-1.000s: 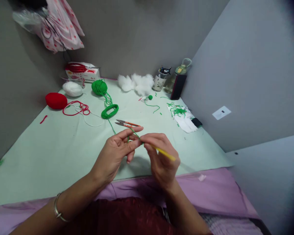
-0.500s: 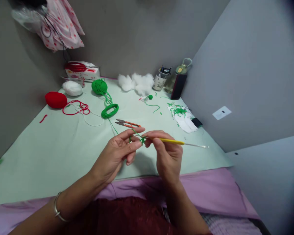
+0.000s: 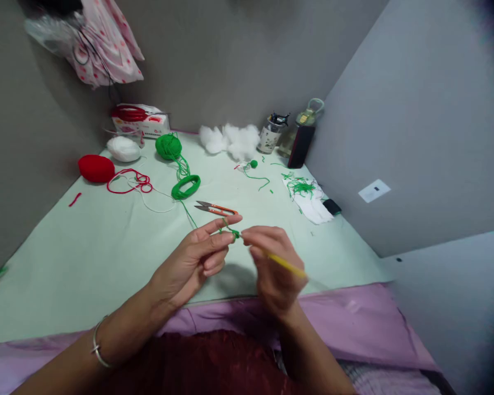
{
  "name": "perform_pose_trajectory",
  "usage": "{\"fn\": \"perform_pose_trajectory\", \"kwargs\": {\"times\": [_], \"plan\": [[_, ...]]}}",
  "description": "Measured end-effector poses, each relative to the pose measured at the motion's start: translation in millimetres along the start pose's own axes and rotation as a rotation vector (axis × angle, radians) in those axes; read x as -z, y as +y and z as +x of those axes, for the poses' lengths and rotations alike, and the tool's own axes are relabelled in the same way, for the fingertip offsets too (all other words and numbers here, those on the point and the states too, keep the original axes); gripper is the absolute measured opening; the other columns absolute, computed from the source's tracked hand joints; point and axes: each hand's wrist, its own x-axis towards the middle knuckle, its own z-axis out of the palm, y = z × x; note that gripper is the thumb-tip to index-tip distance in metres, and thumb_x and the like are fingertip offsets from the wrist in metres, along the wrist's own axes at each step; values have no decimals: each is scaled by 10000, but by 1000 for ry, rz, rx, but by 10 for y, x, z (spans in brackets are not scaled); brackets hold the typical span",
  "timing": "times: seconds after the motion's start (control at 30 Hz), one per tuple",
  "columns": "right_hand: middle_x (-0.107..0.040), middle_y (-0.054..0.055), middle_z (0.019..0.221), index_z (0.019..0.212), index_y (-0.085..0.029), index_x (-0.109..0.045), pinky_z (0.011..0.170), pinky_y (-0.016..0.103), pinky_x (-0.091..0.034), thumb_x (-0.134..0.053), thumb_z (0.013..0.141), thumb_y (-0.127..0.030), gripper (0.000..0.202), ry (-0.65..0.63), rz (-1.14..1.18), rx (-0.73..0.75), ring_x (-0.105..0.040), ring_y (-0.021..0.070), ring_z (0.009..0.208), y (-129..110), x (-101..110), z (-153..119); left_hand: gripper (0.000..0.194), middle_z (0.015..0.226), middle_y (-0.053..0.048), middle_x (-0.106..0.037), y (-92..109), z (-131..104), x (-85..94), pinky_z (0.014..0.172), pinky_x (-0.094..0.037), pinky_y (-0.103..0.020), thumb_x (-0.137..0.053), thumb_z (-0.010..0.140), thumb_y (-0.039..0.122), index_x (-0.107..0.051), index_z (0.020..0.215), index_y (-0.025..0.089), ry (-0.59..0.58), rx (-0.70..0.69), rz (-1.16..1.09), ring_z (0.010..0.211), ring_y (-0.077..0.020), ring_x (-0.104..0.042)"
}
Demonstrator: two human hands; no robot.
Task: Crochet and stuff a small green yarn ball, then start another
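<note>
Left hand (image 3: 200,249) pinches small green yarn piece (image 3: 236,235) above near edge of tabletop (image 3: 119,263); right hand (image 3: 278,269) grips yellow-handled tool (image 3: 287,265), blurred. Yarn judged light, soft, stretchy: pinch at its edge. Tool probably stiff: hold mid-handle.

Crochet hook (image 3: 287,265) blurred, tip indistinct

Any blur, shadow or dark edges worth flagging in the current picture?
Head view: right hand and slim yellow-handled tool smeared, probably by motion; head view: soft shadow on the pale green tablecloth between that hand and the left hand; head view: upper right edge fades to black.
</note>
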Motion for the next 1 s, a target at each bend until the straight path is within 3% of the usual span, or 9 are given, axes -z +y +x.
{"fn": "perform_pose_trajectory", "kwargs": {"times": [0.07, 0.17, 0.33, 0.47, 0.57, 0.67, 0.8, 1.0], "plan": [[-716, 27, 923, 1071, -254, -747, 685, 318, -579, -534, 1019, -141, 247, 84, 223, -173, -668, 142, 750, -19, -4, 54, 368, 558, 108, -401, 11, 0, 6, 396, -246, -105, -836, 808, 179, -757, 1162, 121, 16, -9, -2, 425, 7, -253], [-732, 31, 925, 1015, -239, -758, 666, 316, -567, -565, 1014, -169, 205, 52, 348, -239, -663, 142, 739, -29, -21, 112, 379, 633, 74, -537, -4, -12, -15, 396, -275, -107, -854, 799, 196, -760, 1164, 170, 19, -66, 66, 410, 16, -338], [-767, 45, 1009, 1148, -262, -738, 783, 342, -612, -593, 979, -80, 288, -5, 109, -40, -720, 179, 929, -25, -61, 67, 383, 667, 53, -590, -79, -6, -39, 440, -347, -104, -864, 805, 231, -776, 1177, 193, 76, -155, 155, 437, 4, -454], [-751, 90, 1133, 1200, -258, -744, 822, 351, -614, -645, 938, -58, 343, -37, -197, 167, -718, 206, 1012, -24, -36, 24, 370, 594, 77, -487, -74, 29, 9, 404, -286, -95, -848, 821, 247, -786, 1177, 170, 34, -77, 41, 412, 15, -329], [-750, 62, 1003, 1104, -252, -761, 751, 342, -596, -597, 978, -101, 256, 48, 18, -35, -706, 179, 872, -6, 7, 57, 286, 592, 94, -420, -33, 44, 46, 375, -234, -93, -833, 813, 177, -810, 1094, 134, 20, -25, -37, 411, 23, -219], [-716, 25, 873, 997, -247, -759, 649, 314, -556, -554, 1019, -189, 214, 114, 319, -280, -639, 137, 692, 12, 20, 104, 209, 639, 80, -464, -20, 39, 39, 383, -249, -89, -827, 804, 139, -820, 1013, 151, 48, -79, -19, 411, 33, -257], [-760, 34, 934, 991, -255, -776, 694, 321, -567, -623, 993, -240, 154, 17, 356, -304, -677, 160, 791, 15, -9, 122, 322, 790, 37, -609, -65, 17, 8, 415, -318, -104, -843, 809, 190, -801, 1125, 236, 35, -118, 113, 435, 24, -421], [-768, 27, 920, 1008, -238, -733, 675, 307, -599, -507, 1052, -242, 230, 28, 453, -381, -695, 135, 708, 4, 39, 98, 240, 831, 27, -617, -33, -1, 32, 457, -345, -110, -815, 852, 237, -811, 1092, 228, 47, -167, 195, 464, 28, -446]]}}
